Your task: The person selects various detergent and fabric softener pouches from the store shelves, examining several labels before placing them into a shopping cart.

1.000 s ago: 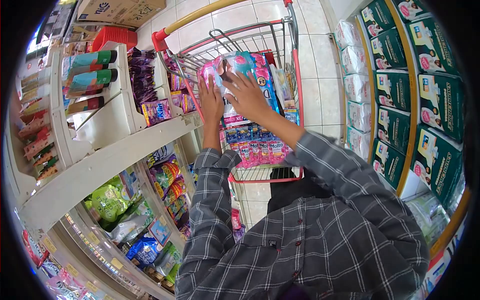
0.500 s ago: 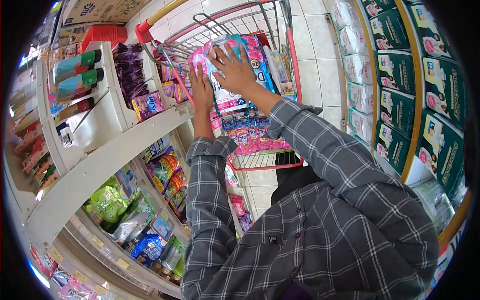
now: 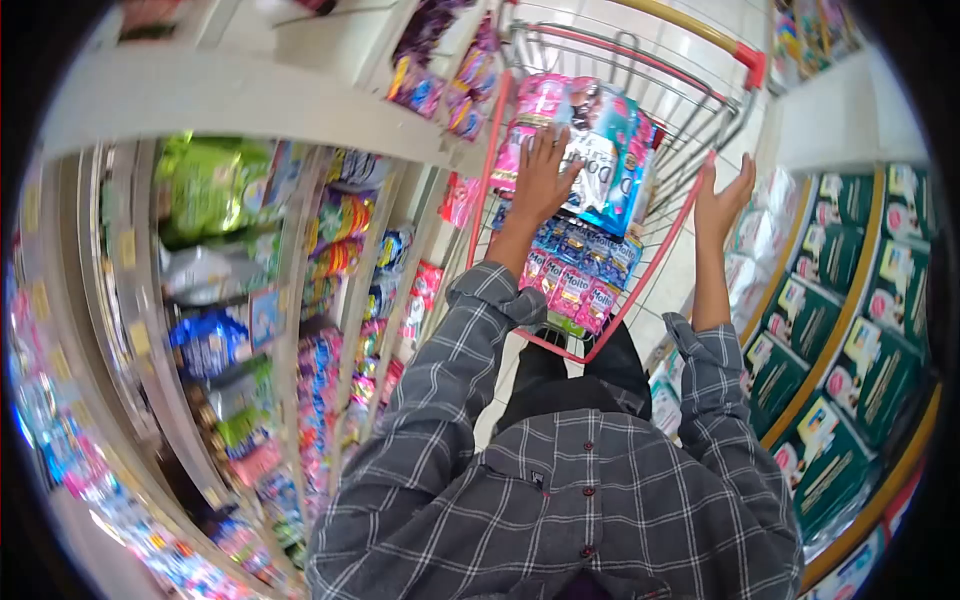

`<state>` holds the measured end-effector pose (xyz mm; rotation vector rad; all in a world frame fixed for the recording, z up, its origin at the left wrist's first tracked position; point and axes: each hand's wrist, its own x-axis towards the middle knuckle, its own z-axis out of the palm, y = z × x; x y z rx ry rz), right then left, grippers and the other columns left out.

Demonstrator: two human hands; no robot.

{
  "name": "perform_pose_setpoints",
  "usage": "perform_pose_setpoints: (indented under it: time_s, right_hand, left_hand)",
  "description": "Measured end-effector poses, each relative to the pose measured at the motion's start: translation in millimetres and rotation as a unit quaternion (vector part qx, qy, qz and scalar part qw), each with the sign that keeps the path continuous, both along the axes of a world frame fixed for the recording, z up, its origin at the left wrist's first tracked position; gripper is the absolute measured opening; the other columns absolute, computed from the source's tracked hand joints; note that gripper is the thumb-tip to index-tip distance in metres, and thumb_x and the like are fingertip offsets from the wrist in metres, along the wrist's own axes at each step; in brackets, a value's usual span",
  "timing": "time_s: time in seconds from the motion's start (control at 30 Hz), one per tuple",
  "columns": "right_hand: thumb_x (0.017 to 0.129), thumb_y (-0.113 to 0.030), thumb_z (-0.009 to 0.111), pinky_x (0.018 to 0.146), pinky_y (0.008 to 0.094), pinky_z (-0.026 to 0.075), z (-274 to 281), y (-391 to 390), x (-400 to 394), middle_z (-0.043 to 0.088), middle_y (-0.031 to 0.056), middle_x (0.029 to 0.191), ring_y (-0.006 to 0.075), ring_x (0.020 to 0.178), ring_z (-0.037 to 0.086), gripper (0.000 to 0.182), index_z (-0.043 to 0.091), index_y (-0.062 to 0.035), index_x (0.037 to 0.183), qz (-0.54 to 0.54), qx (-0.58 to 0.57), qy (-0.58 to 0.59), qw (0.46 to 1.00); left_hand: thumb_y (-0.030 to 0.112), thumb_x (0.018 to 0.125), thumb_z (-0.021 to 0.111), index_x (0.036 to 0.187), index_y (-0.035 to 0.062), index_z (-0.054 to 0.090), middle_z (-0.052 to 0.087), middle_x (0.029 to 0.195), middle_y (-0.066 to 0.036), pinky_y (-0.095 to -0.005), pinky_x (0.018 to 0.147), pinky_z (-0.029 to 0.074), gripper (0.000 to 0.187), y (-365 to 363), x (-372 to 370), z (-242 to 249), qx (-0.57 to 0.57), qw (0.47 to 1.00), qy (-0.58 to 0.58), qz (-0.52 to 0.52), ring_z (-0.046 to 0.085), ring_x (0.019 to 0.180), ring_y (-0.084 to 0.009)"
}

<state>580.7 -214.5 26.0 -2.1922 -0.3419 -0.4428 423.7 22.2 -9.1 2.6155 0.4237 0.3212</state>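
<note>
White-and-blue glossy plastic pouch (image 3: 597, 178): lying in red-railed metal wire shopping cart (image 3: 487, 180), upper centre of frame, with pink plastic sachets (image 3: 570, 290) lower down. Left hand (image 3: 544, 182): laid across pouch's left edge with spread fingers, gripping nothing. Right hand (image 3: 721, 208): beside cart with extended, parted fingers, empty; cannot tell whether touching.

We look into a bright, fairly even light that pales the floor (image 3: 650, 325) almost to white and puts glints on the green pouch (image 3: 215, 190) at left. Soft shadow darkens the trousers (image 3: 600, 375). Movement blur smears the small packets (image 3: 130, 500) at lower left and softens the long shelf board (image 3: 250, 95), while we find the plaid shirt (image 3: 560, 480) and the lettering on the pink sachets (image 3: 570, 290) clearer. Toward the black, rounded border, we see straight edges bow.
</note>
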Motion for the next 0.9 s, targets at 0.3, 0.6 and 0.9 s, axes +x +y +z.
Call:
perform_pose_setpoints:
  time_s: [0.3, 0.6, 0.9]
  right_hand:
    - [0.088, -0.012, 0.055, 0.113, 0.0412, 0.018, -76, -40, -182, 0.020, 0.0347, 0.145, 0.0440, 0.136, 0.022, 0.072, 0.013, 0.0141, 0.140, 0.182, -0.077, 0.192, 0.961]
    - [0.088, -0.047, 0.051, 0.109, 0.0621, 0.003, -37, -43, -347, 0.012, 0.0282, 0.150, 0.0405, 0.141, 0.011, 0.082, 0.019, 0.0032, 0.144, 0.353, -0.369, 0.150, 0.847]
    - [0.069, -0.038, 0.074, 0.107, 0.0618, 0.019, -75, -44, -419, 0.044, 0.0179, 0.128, 0.0330, 0.125, 0.040, 0.092, 0.027, -0.0088, 0.141, 0.299, -0.511, 0.119, 0.797]
  left_hand:
    - [0.041, 0.094, 0.044, 0.141, 0.0072, 0.035, 0.030, 0.147, -0.017, -0.0453, 0.114, 0.016, 0.058, -63, -257, -24, 0.013, 0.989, 0.148, 0.001, 0.023, 0.139, -0.0316]
    - [0.045, 0.084, 0.055, 0.100, 0.0056, 0.062, 0.056, 0.103, -0.013, -0.0471, 0.110, 0.025, 0.043, -86, -325, -32, -0.010, 0.991, 0.113, 0.066, 0.047, 0.114, -0.0298]
    - [0.037, 0.075, 0.059, 0.108, 0.0131, 0.065, 0.062, 0.108, -0.006, -0.0605, 0.111, 0.011, 0.040, -80, -330, -58, 0.016, 0.970, 0.239, 0.036, 0.050, 0.117, -0.0213]
